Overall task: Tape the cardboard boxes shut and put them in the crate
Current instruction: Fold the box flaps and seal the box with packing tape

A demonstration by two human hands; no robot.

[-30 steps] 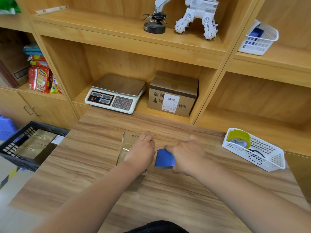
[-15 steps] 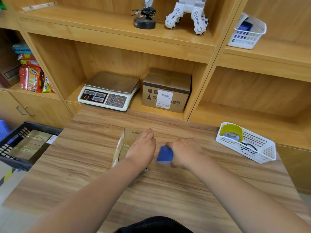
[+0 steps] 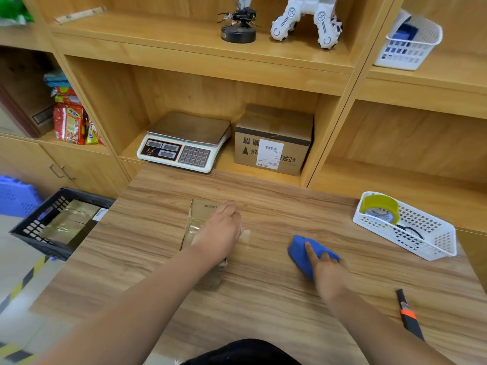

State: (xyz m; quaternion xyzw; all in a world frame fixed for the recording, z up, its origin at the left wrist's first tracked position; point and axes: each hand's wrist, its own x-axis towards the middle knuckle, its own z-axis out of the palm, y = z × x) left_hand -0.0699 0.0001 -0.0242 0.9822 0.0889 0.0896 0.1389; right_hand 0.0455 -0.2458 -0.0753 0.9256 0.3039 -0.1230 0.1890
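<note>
Right hand now apart from box

Matt cardboard box (glossy tape) on wood-grain table.

L hand lay flat on a small cardboard box at mid table, tape end sticking out at its right side. R hand gripped a blue tape dispenser, well apart from the box. Black crate w/ taped boxes sat off the table's left edge. White basket w/ yellow tape roll far right; utility knife near right edge. Scale & labelled carton on shelf behind.
</note>
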